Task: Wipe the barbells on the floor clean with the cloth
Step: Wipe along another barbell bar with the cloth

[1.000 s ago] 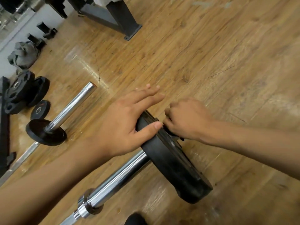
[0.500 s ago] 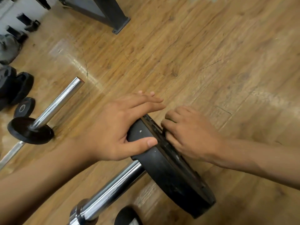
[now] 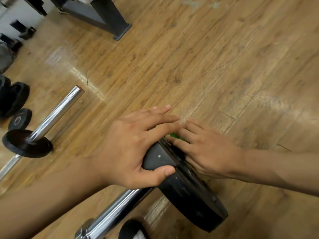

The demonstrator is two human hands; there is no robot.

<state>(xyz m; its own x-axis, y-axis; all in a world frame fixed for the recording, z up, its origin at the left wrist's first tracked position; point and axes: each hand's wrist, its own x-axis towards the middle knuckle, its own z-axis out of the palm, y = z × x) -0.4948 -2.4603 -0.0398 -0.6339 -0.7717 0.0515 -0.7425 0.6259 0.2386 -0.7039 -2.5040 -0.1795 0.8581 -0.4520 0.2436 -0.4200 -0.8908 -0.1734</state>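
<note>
**While the left hand (image 3: 131, 149) clamps the black plate (image 3: 186, 190), the right hand (image 3: 212, 152) lies flat on it**

Where the barbell (image 3: 119, 210) lies low in the middle of the view, its sleeve is a thick, smooth chrome tube running up and to the right into the plate. The plate is a heavy round disc, matte black, scuffed and flecked with pale specks, standing on edge on the wooden floor (image 3: 215, 66). The left hand has it by the upper rim. The thumb hooks across the near face and the fingers reach over the top, so the rim is pinched between them. The right hand comes in from the right with its fingers (image 3: 196, 130) straight and close together, laid flat against the plate's far face. Under them a green sliver (image 3: 177, 138) shows, too little of it to tell what it is.

Well apart to the left lies a second barbell (image 3: 57, 114), its polished sleeve ending in a flat cut face and passing through a small black disc (image 3: 25, 144). Just beside it are loose black plates (image 3: 19, 120), one with a pale ring round its hole. The floor planks are brown, grainy and worn to a gloss in patches. At the top a grey steel frame (image 3: 105, 18) sets its flat foot on the floor.
</note>
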